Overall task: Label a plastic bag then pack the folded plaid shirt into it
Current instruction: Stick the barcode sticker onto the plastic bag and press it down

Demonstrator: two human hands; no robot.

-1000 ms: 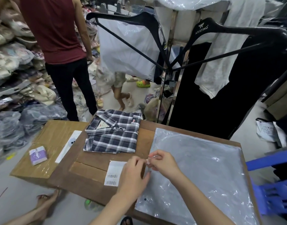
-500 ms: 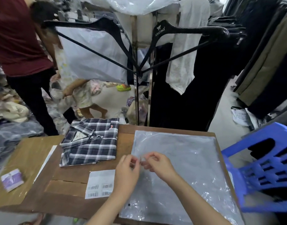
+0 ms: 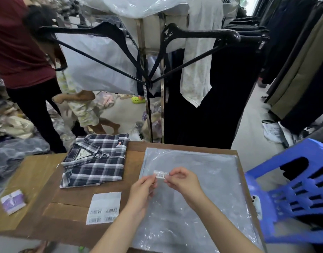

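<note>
Nearest the camera, a clear plastic bag (image 3: pixel 193 198) is lying flat on the right side of the brown cardboard table (image 3: pixel 69 207), reaching from the near edge almost to the far edge. Both hands are hovering over its left-middle part. The left hand (image 3: pixel 141 189) and the right hand (image 3: pixel 182 179) are each pinching one end of a small barcode label (image 3: pixel 161 174) between thumb and fingertips – so both are closed on it, holding it stretched flat just above the bag. Whether the label is touching the plastic yet, can't tell.

Just left of the left forearm, a white sticker sheet (image 3: pixel 104 208) with barcodes along its near edge is sitting on the table. Further left, near the table's left edge, a small purple-and-white card (image 3: pixel 12 201) is lying tilted.

Farther back, the folded plaid shirt (image 3: pixel 96 161) is resting collar-up on the far-left part of the table, just beside the bag but not touching it – still outside it.

On the right, a blue plastic chair (image 3: pixel 293 189) is standing next to the table. Beyond the table, black hangers (image 3: pixel 193 33) and dark clothes are hanging on a rack, and a person in a maroon top (image 3: pixel 16 42) is standing at far left.
</note>
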